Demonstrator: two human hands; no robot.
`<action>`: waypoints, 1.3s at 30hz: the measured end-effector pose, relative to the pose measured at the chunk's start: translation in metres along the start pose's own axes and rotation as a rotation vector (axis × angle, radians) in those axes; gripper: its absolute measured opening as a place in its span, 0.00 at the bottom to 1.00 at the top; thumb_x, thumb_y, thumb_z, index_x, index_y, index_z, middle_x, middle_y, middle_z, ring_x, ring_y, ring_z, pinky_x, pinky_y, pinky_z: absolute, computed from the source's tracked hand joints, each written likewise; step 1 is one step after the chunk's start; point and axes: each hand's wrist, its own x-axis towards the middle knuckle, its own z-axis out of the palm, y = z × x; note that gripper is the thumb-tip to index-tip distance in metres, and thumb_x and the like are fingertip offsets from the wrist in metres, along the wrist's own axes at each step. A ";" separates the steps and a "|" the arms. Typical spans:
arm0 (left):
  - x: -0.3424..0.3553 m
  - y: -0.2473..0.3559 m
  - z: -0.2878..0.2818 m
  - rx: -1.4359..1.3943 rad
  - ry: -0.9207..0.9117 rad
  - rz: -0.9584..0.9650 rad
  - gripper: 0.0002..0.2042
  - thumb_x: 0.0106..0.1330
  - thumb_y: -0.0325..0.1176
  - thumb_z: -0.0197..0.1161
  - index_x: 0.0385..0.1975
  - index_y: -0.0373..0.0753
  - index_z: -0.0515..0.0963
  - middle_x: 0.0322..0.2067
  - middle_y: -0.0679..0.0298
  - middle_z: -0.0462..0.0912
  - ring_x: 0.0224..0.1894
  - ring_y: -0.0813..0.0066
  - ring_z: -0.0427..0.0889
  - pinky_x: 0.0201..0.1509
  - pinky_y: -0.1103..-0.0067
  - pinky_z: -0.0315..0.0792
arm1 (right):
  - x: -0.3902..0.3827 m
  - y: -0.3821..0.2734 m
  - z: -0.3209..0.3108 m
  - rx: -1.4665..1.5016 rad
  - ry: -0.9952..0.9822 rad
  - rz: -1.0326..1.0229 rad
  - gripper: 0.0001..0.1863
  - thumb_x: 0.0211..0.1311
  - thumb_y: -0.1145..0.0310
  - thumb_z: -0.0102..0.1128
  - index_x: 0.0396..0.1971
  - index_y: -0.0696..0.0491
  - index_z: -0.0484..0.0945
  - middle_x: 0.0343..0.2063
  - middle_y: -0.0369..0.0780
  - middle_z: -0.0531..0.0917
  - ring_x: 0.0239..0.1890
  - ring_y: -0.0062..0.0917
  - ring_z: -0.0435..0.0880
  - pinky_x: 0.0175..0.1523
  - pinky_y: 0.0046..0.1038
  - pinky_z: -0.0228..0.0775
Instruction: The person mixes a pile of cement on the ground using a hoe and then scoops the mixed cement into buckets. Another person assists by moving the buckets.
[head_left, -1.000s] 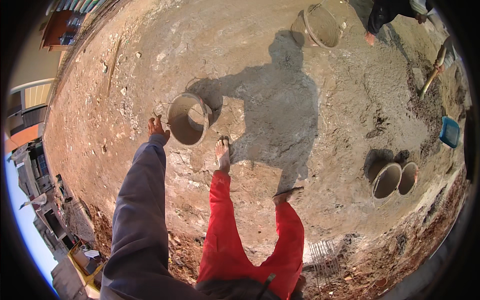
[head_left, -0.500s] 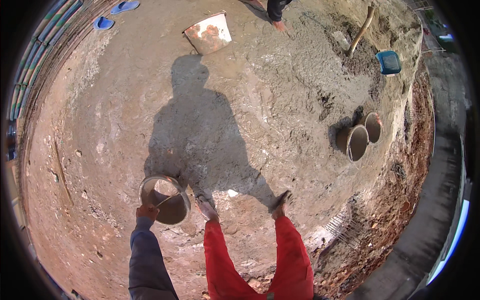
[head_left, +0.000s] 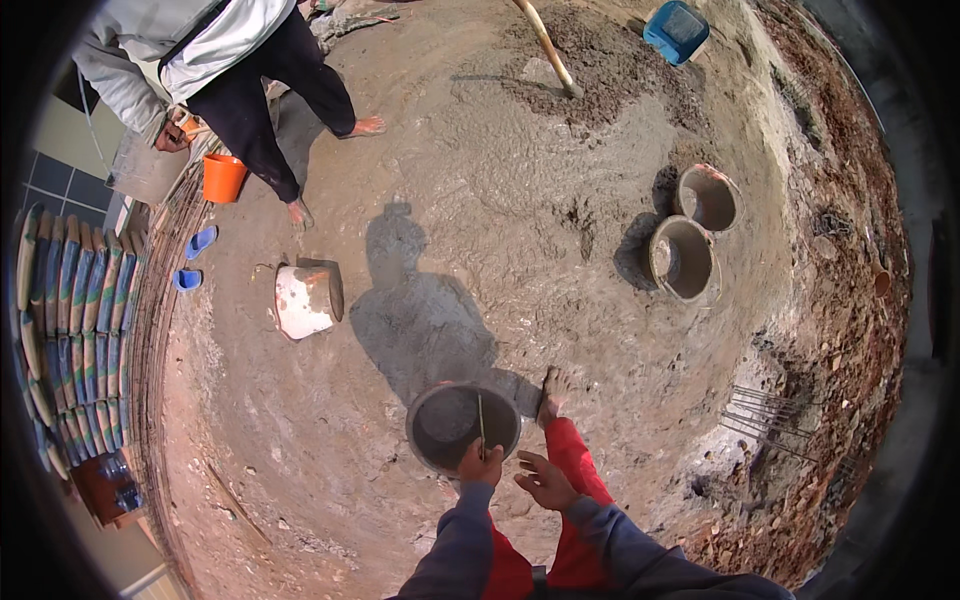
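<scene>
In front of my legs hangs or rests a grey mud-smeared bucket (head_left: 430, 452), its mouth facing up; I cannot tell whether it touches the ground. My left hand (head_left: 481, 464) is closed round its thin wire handle at the near rim. Just right of that rim, my right hand (head_left: 548, 482) has its fingers spread and holds nothing. My bare right foot (head_left: 552, 395) stands beyond it on the wet ground, while my left foot is hidden.
Two grey buckets (head_left: 683, 258) stand at the right. A white bucket (head_left: 303, 300) lies tipped at the left, near blue slippers (head_left: 188, 279). A barefoot co-worker (head_left: 250, 95) stands by an orange bucket (head_left: 223, 178). Rebar ends (head_left: 765, 412) stick out at right; a wooden handle (head_left: 548, 48) rises from the mud.
The bucket has come from my left side to in front of my legs. My right hand has entered the view beside it. The view has shifted, showing more of the co-worker.
</scene>
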 end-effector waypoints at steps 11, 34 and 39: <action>0.066 0.160 0.034 0.053 -0.230 0.433 0.37 0.65 0.41 0.63 0.70 0.39 0.52 0.68 0.44 0.56 0.70 0.50 0.56 0.70 0.61 0.56 | 0.141 -0.033 -0.143 -0.388 0.439 -0.125 0.14 0.65 0.64 0.53 0.46 0.57 0.69 0.28 0.50 0.80 0.32 0.51 0.79 0.39 0.48 0.70; 0.352 0.567 -0.143 0.576 -0.077 0.787 0.41 0.54 0.34 0.72 0.66 0.33 0.55 0.61 0.45 0.61 0.64 0.53 0.63 0.66 0.62 0.60 | 0.280 -0.008 -0.283 -0.757 0.920 0.701 0.24 0.54 0.67 0.57 0.54 0.53 0.71 0.56 0.49 0.71 0.59 0.45 0.68 0.64 0.46 0.56; 0.478 0.861 -0.008 1.179 0.226 1.297 0.49 0.46 0.44 0.78 0.67 0.40 0.55 0.62 0.48 0.60 0.65 0.48 0.60 0.65 0.58 0.62 | 0.271 -0.029 -0.197 -0.179 0.783 0.946 0.28 0.46 0.70 0.60 0.52 0.53 0.70 0.56 0.50 0.69 0.59 0.47 0.68 0.61 0.45 0.61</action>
